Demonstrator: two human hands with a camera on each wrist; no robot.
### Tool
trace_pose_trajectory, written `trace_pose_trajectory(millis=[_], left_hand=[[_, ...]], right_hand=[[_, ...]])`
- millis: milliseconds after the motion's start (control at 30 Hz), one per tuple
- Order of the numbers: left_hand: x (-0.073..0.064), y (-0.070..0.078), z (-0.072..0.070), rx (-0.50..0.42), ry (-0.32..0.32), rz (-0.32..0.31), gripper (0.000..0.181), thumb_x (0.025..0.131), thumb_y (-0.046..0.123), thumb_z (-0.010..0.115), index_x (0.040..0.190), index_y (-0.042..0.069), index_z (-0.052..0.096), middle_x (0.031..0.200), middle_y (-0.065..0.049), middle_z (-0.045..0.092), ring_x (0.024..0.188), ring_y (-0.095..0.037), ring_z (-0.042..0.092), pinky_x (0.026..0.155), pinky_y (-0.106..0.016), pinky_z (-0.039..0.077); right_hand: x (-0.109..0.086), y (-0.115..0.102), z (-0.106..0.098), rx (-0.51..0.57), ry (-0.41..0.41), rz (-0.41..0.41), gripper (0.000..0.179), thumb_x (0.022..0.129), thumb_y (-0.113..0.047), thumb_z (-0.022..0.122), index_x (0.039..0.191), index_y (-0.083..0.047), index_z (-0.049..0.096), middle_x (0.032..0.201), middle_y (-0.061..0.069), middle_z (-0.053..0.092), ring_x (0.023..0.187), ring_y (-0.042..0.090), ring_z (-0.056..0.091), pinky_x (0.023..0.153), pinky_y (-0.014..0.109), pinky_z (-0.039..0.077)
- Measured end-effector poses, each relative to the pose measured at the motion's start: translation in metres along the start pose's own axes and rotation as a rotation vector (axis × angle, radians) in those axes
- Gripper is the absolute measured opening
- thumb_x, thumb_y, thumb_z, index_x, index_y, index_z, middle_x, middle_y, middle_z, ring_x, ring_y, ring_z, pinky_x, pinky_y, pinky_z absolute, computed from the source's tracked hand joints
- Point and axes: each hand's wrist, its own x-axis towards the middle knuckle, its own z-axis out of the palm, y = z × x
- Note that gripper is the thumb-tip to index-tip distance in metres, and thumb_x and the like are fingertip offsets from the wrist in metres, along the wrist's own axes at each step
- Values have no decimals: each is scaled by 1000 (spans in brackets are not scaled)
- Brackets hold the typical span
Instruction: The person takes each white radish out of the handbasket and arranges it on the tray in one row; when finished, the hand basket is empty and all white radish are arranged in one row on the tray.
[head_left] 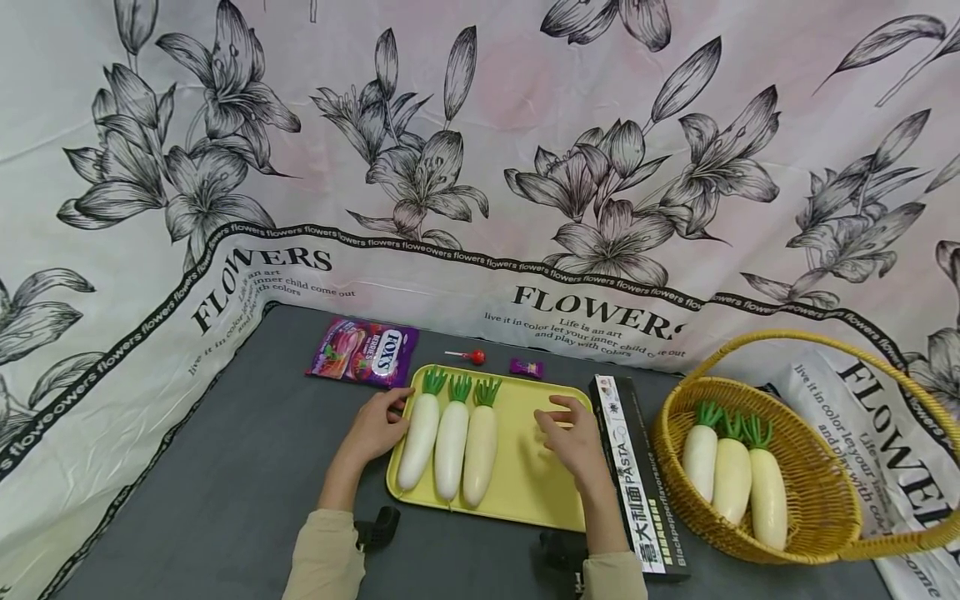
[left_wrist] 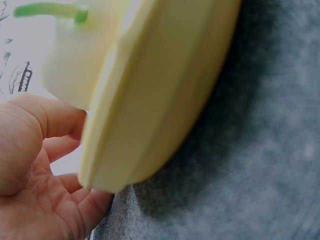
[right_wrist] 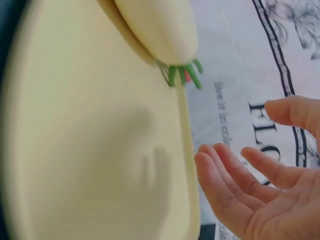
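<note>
Three white radishes with green tops lie side by side on the left half of a yellow tray (head_left: 532, 467): the left radish (head_left: 420, 442), the middle radish (head_left: 452, 450) and the right radish (head_left: 481, 454). At the tray's left rim is my left hand (head_left: 377, 427), its thumb and fingers loosely bent right at the edge. The left wrist view shows that hand (left_wrist: 37, 165) beside the rim, fingertips partly hidden behind it. Over the tray's right part my right hand (head_left: 573, 437) holds nothing, thumb and fingers spread apart. Its fingers (right_wrist: 240, 172) cast a shadow on the tray.
Right of the tray stands a black-and-white pasta box (head_left: 637, 475), then a handled wicker basket (head_left: 817, 467) with three more radishes (head_left: 731, 479). Behind the tray lie a purple Fox's candy bag (head_left: 363, 352), a red lollipop (head_left: 477, 357) and a small purple-wrapped candy (head_left: 527, 367).
</note>
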Motion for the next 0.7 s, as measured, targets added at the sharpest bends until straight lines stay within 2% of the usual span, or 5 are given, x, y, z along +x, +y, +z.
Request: trace_pose_trajectory(millis=[367,700], left_hand=[[0,1,0,3,-2,0,52,79,-1,59,131,0,61,101,-14,60,84,-23,63,76,-38,52],[0,1,-1,0,-1,3,51,80,-1,59,131,-1,61,102,-15,60,84,-22,62,77,-39,51]], right_hand=[[5,-4,-50,-27,33,20,51,97,-21,60,141,1,47,120,27,57,110,42,60,84,43,55],[9,-11,-94,-84,104,29,57,98,-27,58,145,2,41,129,30,54,111,38,61,83,35,56]])
